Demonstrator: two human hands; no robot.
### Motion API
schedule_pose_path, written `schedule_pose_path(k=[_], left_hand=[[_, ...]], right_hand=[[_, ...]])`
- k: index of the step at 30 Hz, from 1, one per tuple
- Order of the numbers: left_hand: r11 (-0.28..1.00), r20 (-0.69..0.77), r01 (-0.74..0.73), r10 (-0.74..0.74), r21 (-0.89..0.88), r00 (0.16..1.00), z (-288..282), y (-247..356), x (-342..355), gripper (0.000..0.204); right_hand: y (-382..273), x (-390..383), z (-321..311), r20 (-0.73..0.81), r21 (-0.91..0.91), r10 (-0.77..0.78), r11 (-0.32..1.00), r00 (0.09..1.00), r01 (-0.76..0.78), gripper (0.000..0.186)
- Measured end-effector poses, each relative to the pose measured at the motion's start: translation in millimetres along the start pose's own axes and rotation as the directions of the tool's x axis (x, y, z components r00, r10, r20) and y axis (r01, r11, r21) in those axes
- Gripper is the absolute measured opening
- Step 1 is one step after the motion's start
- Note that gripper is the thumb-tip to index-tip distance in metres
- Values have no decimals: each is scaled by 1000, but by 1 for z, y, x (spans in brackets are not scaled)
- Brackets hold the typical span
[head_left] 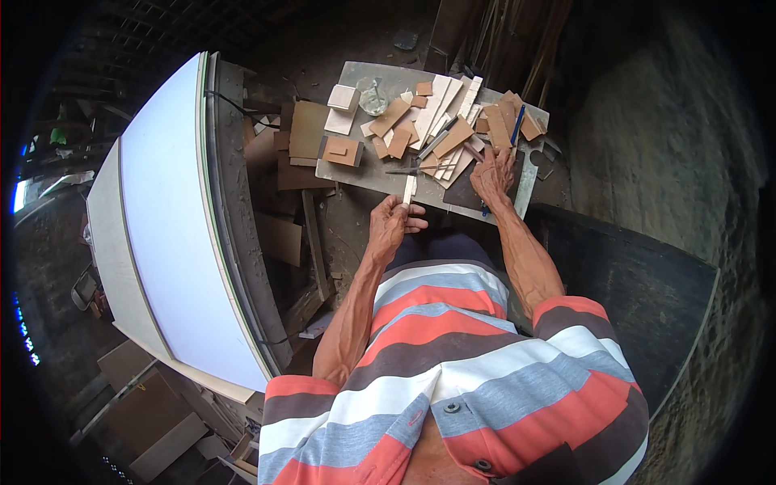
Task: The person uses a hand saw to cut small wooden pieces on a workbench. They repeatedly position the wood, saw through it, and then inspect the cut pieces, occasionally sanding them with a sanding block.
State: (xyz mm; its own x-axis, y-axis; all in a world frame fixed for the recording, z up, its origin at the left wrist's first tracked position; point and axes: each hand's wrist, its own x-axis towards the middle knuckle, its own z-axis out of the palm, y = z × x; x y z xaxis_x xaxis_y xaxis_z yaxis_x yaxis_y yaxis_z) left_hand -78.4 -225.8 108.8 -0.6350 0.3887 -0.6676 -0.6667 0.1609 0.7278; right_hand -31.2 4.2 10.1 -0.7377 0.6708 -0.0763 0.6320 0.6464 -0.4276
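My left hand (391, 224) is closed on a small pale wood strip (410, 189), held upright at the table's near edge. My right hand (493, 175) rests over the right part of the worktable (368, 174), its fingers curled down among the pieces; whatever they grip is hidden. Just beyond it lie a brown wood piece (495, 127) and a blue pen (518, 124). Between the hands and the far edge spreads a heap of pale strips (436, 101) and brown rectangular blocks (390, 118). A pointed metal tool (402, 170) lies near the left hand.
At the table's left are a clear glass jar (373, 99), a pale block (343, 98) and a brown block with a raised piece (340, 151). A large white panel (174, 218) stands on my left. A dark board (626, 279) is on my right, beside a rough wall (687, 162).
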Motion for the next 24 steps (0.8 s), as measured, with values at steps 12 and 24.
schedule_pose_path(k=[12,24], left_hand=[[917,-187,-269,331,294,925,-61,7,46,29],[255,44,-249,609,934,792,-92,115,172,67]], right_hand=[[-107,85,-5,76,370,-152,922,985,114,28],[-190,153,52,133,71,-451,892,882,446,39]])
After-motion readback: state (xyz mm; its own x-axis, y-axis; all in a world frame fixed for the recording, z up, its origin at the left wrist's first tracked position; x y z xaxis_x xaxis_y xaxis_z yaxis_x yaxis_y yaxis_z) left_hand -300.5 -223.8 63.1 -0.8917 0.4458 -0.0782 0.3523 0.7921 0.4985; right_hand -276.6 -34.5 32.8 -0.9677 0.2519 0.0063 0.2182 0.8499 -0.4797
